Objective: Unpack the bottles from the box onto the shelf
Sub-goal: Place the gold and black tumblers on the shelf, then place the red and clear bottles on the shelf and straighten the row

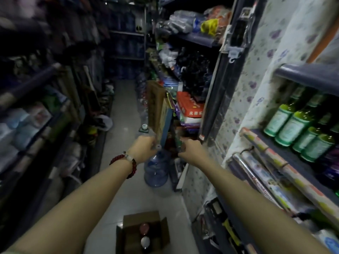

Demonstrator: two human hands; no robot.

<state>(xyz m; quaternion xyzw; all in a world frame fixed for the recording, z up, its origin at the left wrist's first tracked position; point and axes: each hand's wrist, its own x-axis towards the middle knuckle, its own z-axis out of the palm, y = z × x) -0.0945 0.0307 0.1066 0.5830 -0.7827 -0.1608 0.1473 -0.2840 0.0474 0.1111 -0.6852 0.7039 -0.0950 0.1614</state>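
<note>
An open cardboard box sits on the floor at the bottom centre, with two round bottle tops showing inside. Both my arms reach forward down the aisle. My left hand, with a red bead bracelet on the wrist, is curled around something pale and clear just above a water jug's neck; blur hides what it is. My right hand is closed on a dark bottle with a greenish label, held at the low shelves ahead. Green bottles stand in rows on the right shelf.
A blue water jug stands on the floor under my hands, with another behind it. Flattened cardboard leans against the right shelving. Rolls of patterned wrap lie on a lower right shelf. Packed shelves line the narrow aisle's left side.
</note>
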